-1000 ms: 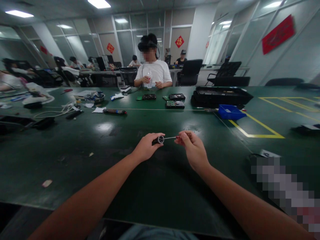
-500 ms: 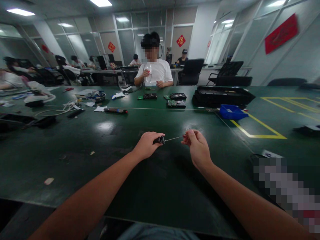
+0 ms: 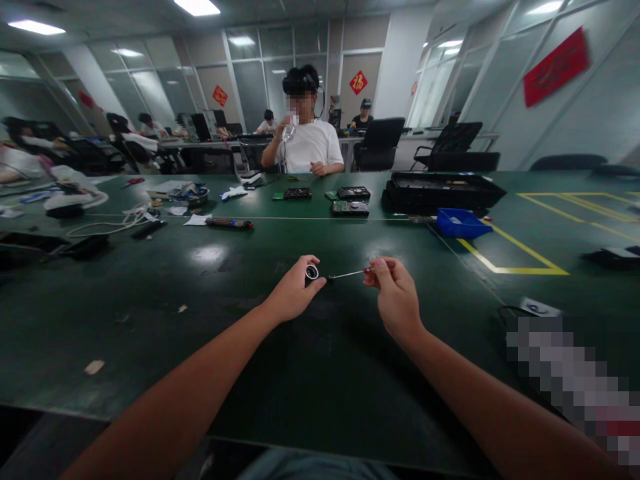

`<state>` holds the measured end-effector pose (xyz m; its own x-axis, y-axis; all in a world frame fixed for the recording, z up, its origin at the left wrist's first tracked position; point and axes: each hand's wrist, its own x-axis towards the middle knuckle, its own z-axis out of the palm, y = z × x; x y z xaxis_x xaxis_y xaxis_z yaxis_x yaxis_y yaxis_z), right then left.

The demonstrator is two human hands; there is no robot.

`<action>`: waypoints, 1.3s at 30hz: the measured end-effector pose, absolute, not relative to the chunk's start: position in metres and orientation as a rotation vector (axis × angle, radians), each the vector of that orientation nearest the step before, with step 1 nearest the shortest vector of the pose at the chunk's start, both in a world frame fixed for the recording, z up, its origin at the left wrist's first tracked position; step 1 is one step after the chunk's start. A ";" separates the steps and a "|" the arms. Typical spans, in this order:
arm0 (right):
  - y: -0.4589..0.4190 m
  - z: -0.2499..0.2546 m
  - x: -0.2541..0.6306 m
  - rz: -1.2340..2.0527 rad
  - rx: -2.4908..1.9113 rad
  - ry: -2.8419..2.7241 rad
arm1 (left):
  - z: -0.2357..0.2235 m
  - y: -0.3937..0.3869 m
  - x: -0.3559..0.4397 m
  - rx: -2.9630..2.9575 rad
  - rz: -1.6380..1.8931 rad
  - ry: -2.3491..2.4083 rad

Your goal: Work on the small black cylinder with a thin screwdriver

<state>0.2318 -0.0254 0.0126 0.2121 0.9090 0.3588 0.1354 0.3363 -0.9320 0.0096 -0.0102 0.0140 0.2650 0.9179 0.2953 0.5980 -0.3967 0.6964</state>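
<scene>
My left hand [image 3: 293, 288] is curled round a small black cylinder [image 3: 312, 272], whose round end with a pale rim faces me. In my right hand [image 3: 399, 293], thumb and fingers pinch the red end of a thin metal rod [image 3: 349, 274], perhaps a screwdriver. The rod points left, and a tiny dark piece shows at its tip, too small to name. That tip lies just right of my left thumb, a short way from the cylinder. Both hands are above the green table [image 3: 300, 387].
Hard drives [image 3: 351, 208] lie ahead. A blue bin [image 3: 463, 223] and a long black casing [image 3: 443, 192] are at right. A brown tool [image 3: 229, 223] and cables [image 3: 117, 223] lie at left. Across the table a person [image 3: 315, 143] lifts a bottle [image 3: 289, 127].
My left hand has turned the cylinder so its rimmed end faces me more, and its thumb has extended. The rod's tip is now apart from the cylinder. The person opposite has raised the bottle.
</scene>
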 end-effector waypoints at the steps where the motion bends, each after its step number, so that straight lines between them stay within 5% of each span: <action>1: -0.025 0.013 0.232 0.728 -1.109 -1.249 | 0.016 -0.011 0.010 2.091 0.938 1.394; 10: -0.025 0.015 0.231 0.732 -1.067 -1.187 | 0.021 0.000 0.012 2.323 0.811 1.375; 21: -0.026 0.018 0.232 0.723 -1.038 -1.180 | 0.010 0.037 0.042 2.773 0.238 1.360; 25: -0.026 0.017 0.232 0.734 -1.039 -1.186 | 0.012 0.048 0.038 2.627 0.391 1.318; 30: -0.029 0.019 0.233 0.758 -1.051 -1.216 | 0.027 0.062 0.005 1.777 0.732 1.319; 34: -0.028 0.018 0.234 0.771 -1.055 -1.237 | 0.040 0.070 -0.050 1.022 1.072 1.258; 39: -0.023 0.013 0.232 0.810 -1.088 -1.250 | 0.049 0.067 -0.138 0.767 1.248 1.274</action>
<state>0.2320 -0.0231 0.0131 0.1717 0.9305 0.3235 0.0848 0.3132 -0.9459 -0.1376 0.0667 0.0486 -0.1494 0.9523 -0.2661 -0.2464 0.2248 0.9427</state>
